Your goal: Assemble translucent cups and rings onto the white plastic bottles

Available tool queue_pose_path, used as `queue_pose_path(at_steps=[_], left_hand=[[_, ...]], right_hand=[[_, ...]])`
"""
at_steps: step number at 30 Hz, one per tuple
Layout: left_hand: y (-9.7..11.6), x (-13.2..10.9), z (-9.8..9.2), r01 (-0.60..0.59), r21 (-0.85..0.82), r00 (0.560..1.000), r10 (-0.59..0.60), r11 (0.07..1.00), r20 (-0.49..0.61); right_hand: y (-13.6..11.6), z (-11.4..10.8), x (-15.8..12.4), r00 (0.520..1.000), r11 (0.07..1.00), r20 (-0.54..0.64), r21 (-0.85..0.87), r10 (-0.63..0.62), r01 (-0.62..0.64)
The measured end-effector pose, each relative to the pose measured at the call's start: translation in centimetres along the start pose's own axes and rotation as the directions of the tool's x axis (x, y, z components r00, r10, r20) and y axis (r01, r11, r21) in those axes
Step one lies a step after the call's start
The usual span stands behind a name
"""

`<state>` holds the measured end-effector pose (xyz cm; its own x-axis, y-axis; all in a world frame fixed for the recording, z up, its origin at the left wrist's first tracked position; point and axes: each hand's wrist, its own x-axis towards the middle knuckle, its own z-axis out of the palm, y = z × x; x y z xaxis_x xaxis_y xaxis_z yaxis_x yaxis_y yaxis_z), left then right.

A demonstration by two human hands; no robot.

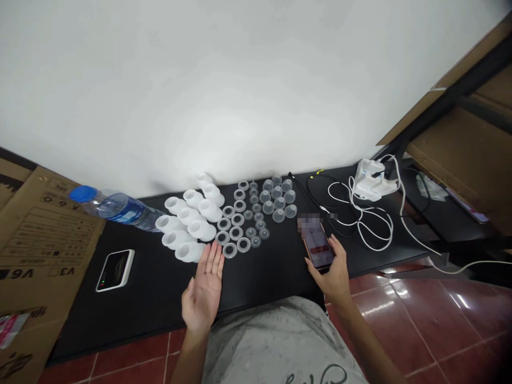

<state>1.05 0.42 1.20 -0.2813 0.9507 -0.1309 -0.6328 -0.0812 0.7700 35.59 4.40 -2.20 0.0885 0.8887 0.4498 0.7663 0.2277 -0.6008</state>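
My left hand (pixel 205 293) lies palm up near the front of the black table, fingers stretched out and holding nothing. Its fingertips reach the nearest of several white bottles (pixel 188 252), which stand without caps. My right hand (pixel 334 269) grips a smartphone (pixel 319 246) by its lower end, its lit screen facing up. Between the hands, farther back, are several translucent rings (pixel 236 233), several small clear silicone nipples (pixel 260 225) and several clear dome-shaped caps (pixel 279 203), set out in groups.
A water bottle (pixel 128 209) with a blue cap leans at the left, near a white device (pixel 116 270) and a cardboard box (pixel 48 250). On the right lie a white power strip (pixel 374 181) and looped white cables (pixel 374 249). A wall (pixel 240 96) bounds the table's back.
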Motion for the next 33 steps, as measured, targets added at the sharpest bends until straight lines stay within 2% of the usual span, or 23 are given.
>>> queue_pose_path(at_steps=[10,17,21,24,27,30,33], left_hand=[[0.0,0.0,0.0,-0.003,-0.004,1.0,0.003,1.0,0.001],[0.0,0.0,0.1,-0.005,0.01,1.0,0.005,1.0,-0.001],[0.0,0.0,0.1,0.002,0.01,1.0,-0.002,1.0,0.007],[0.0,0.0,0.0,0.002,0.004,1.0,-0.002,1.0,0.009],[0.0,0.0,0.0,0.001,-0.005,1.0,-0.001,1.0,0.006],[-0.1,0.1,-0.1,0.005,0.001,1.0,-0.005,1.0,0.005],[-0.3,0.1,-0.3,-0.002,-0.008,1.0,0.002,1.0,0.013]], right_hand=[[0.0,0.0,0.0,1.0,1.0,0.005,-0.01,-0.009,0.009],[-0.2,-0.3,0.3,1.0,0.999,0.005,0.027,0.029,-0.029],[-1.6,-1.0,0.7,0.999,0.999,-0.045,0.039,-0.019,0.021],[-3.5,-0.9,0.6,1.0,0.982,-0.014,0.188,-0.014,0.017],[-5.6,0.4,0.2,0.988,0.876,0.142,0.467,0.062,-0.122],[-7.4,2.8,0.0,0.952,0.665,0.286,0.69,0.113,-0.287],[-8.3,5.0,0.2,0.908,0.429,0.382,0.802,0.169,-0.417]])
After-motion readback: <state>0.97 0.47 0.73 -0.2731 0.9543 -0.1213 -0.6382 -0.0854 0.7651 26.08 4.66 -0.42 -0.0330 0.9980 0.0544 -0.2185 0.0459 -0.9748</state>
